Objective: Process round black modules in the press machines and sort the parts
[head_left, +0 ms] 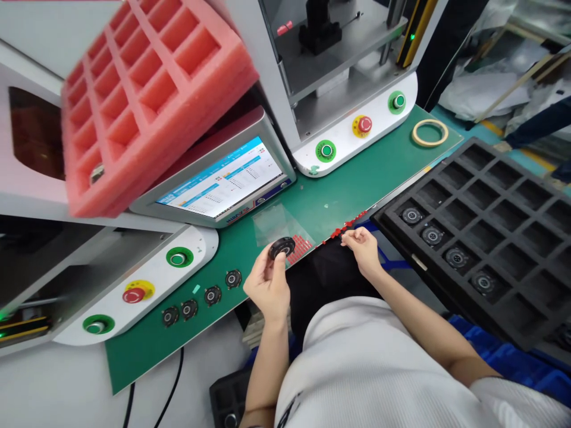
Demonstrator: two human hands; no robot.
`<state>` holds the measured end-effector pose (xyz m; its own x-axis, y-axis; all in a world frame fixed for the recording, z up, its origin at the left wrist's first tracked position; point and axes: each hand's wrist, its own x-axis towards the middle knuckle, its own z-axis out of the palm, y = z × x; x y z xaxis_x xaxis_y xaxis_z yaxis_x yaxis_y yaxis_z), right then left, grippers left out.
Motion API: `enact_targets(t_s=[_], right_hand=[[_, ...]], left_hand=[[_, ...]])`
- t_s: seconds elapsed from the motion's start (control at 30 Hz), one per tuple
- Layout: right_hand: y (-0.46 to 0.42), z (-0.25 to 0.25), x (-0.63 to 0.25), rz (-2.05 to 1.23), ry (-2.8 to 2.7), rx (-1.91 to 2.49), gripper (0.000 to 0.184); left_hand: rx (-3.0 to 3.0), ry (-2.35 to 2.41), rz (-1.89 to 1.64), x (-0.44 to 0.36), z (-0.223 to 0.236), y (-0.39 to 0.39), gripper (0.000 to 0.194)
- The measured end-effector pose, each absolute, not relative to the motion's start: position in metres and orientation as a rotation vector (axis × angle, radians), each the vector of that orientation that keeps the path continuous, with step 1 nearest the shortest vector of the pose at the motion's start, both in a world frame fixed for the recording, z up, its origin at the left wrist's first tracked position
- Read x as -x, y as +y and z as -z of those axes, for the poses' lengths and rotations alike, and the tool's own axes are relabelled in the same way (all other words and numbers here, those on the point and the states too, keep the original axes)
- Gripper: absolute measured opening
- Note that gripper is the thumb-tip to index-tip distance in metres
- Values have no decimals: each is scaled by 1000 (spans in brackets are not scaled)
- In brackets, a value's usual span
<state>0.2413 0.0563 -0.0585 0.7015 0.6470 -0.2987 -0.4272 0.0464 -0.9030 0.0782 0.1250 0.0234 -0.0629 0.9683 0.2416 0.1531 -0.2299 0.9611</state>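
White ribbed shirt (pixel 379 362) fills the bottom of the view, both forearms reaching from it to the near edge of the green counter (pixel 343 184). Left hand (pixel 267 285) holds a round black connector (pixel 282 247) just above that edge, fingers (pixel 280 267) clamped on its rim. Right hand (pixel 363 249) sits beside a strip of small red pieces (pixel 348 226), fingers (pixel 350 236) drawn together; whether they pinch one, I cannot tell. Four similar connectors (pixel 213 295) line the near edge to the left, a clear plastic sheet (pixel 279 223) lies just beyond the hands, and a black foam tray (pixel 473 238) at right holds four more in its pockets. A pink foam tray (pixel 151 107) tilts at upper left.
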Motion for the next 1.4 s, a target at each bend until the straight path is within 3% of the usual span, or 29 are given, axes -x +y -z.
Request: enact_targets(t_s=[0.1, 0.3, 0.57, 0.73, 0.9, 1.03, 1.2, 1.33, 1.4], right_hand=[[67, 76, -241, -820, -116, 1326, 42], [77, 87, -241, -901, -31, 1424, 15], [78, 86, -247, -932, -64, 1505, 16], [59, 48, -246, -849, -259, 1483, 29], [37, -12, -221, -954, -612, 1320, 33], [27, -32, -205, -1017, -771, 1282, 30], [-27, -20, -269, -688, -642, 1567, 35], [-137, -21, -346, -164, -341, 1920, 33], [-188, -19, -362, -67, -236, 2081, 29]], left_hand=[[-1450, 1272, -1347, -78, -21, 121, 26], [-1432, 1297, -1321, -76, -18, 122, 28], [-1392, 1254, -1245, -78, -18, 120, 30], [-1254, 1129, -1140, -76, -24, 116, 31], [-1138, 1000, -879, -73, -25, 106, 33], [-1153, 929, -777, -74, -24, 92, 30], [-1542, 692, -515, -94, -4, 81, 25], [-2046, 449, -315, -136, 50, 77, 27], [-2150, 400, -301, -154, 82, 75, 21]])
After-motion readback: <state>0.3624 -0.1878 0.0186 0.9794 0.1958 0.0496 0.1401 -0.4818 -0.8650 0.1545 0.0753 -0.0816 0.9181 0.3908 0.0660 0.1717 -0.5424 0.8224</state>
